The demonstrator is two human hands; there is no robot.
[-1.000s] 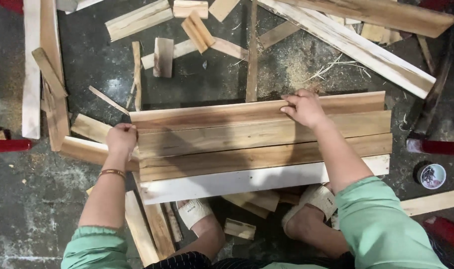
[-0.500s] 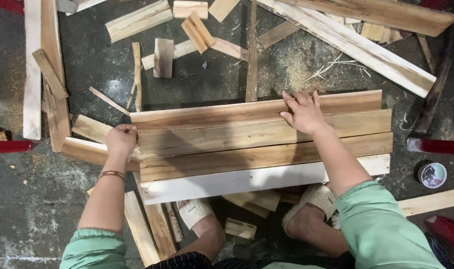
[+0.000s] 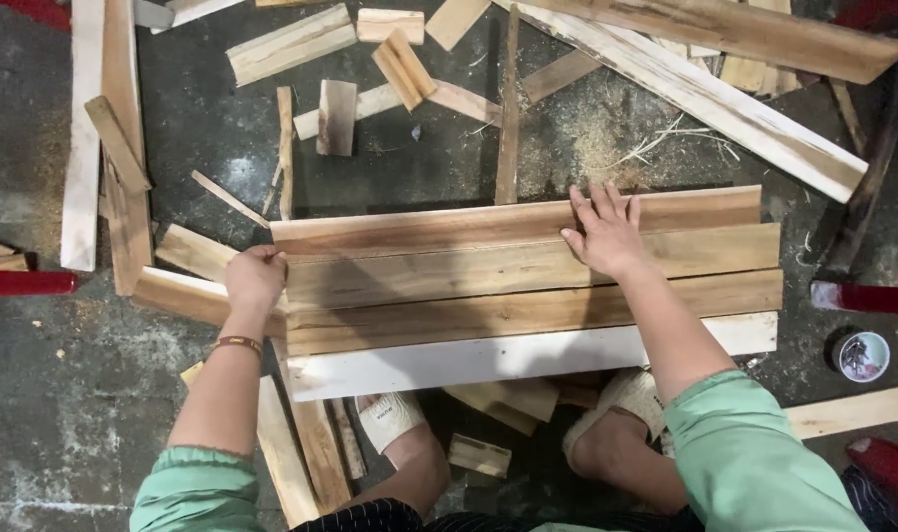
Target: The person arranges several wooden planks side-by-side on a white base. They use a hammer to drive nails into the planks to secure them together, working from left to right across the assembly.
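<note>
Several long wooden planks (image 3: 488,286) lie side by side on the floor in front of me; the nearest one (image 3: 468,360) is painted white. My left hand (image 3: 255,278) is closed against the left ends of the planks, fingers curled over their edge. My right hand (image 3: 604,232) rests flat, fingers spread, across the two farthest planks, right of centre. My feet in light shoes (image 3: 393,419) show under the near edge of the planks.
Offcuts and short boards (image 3: 291,41) litter the dark concrete floor above and to the left. Long planks (image 3: 705,94) lie diagonally at upper right. A small round tin (image 3: 862,356) and red bars (image 3: 867,298) sit at the right.
My right hand has slid left and a little nearer along the far planks, its fingers now spread flat. My left hand has stayed at the planks' left ends.
</note>
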